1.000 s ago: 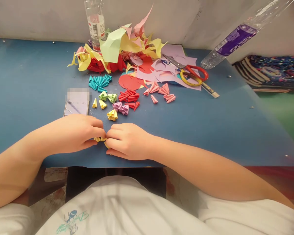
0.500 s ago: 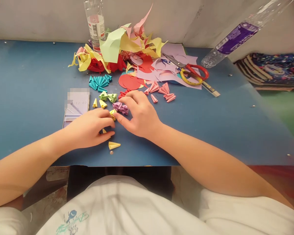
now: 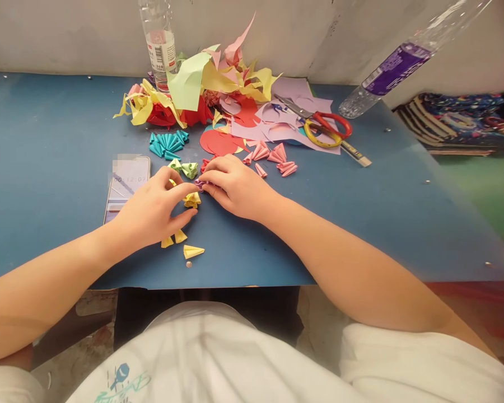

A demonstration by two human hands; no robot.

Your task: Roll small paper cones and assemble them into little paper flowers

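Observation:
My left hand rests on the blue table with its fingers curled toward a small cluster of yellow paper cones. My right hand lies beside it, fingertips pinched on the purple paper cones, which it mostly hides. Three loose yellow cones lie near the front edge: two under my left hand and one just past them. Green cones sit right behind my fingers.
Teal cones, pink cones and a red paper disc lie behind the hands. A heap of paper scraps, scissors, a phone and two plastic bottles stand further back.
Both hands moved forward from the table's front edge to the cone clusters. The yellow cones they held a second ago now lie loose near the edge.

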